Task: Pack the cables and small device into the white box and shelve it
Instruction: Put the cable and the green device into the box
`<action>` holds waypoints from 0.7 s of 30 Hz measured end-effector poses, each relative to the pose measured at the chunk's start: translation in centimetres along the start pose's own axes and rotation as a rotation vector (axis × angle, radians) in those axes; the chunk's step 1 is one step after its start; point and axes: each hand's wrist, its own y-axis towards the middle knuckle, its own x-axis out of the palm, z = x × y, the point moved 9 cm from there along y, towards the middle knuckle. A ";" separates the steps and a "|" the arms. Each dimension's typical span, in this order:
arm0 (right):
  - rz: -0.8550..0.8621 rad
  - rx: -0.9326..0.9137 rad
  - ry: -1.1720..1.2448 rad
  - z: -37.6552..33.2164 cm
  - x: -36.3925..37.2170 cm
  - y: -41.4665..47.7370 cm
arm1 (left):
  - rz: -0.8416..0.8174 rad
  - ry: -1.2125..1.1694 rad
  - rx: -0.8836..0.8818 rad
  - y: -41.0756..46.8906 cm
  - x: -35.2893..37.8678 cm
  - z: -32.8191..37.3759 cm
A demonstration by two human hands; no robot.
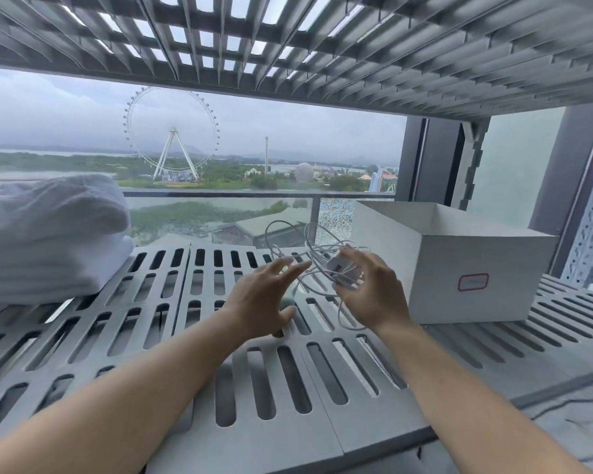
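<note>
**Right hand** [370,292]: fingers curled round a white adapter block [339,268]. The white cables [302,244] trail from it in a loose tangle, lifted clear of the slotted shelf [288,388].

**Left hand** [264,292]: open, fingers straight and spread towards the near loops, apparently to gather them so nothing trails. Contact cannot be confirmed.

**Small teal object** [290,297]: lies on the shelf under the left palm, mostly hidden. It may be the small device.

**White box** [459,261]: stands on the same shelf just beside the right hand, lid off and mouth up, placed to receive the bundle. Its interior is not visible.

**Folded white towels** [48,234]: well apart, at left.

**Judgement:** nothing is packed yet, and loose loops could snag on the box rim.
</note>
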 end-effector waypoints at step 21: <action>0.198 -0.182 -0.126 -3.7 -13.3 5.9 | 0.384 -0.134 0.208 5.7 -7.7 6.7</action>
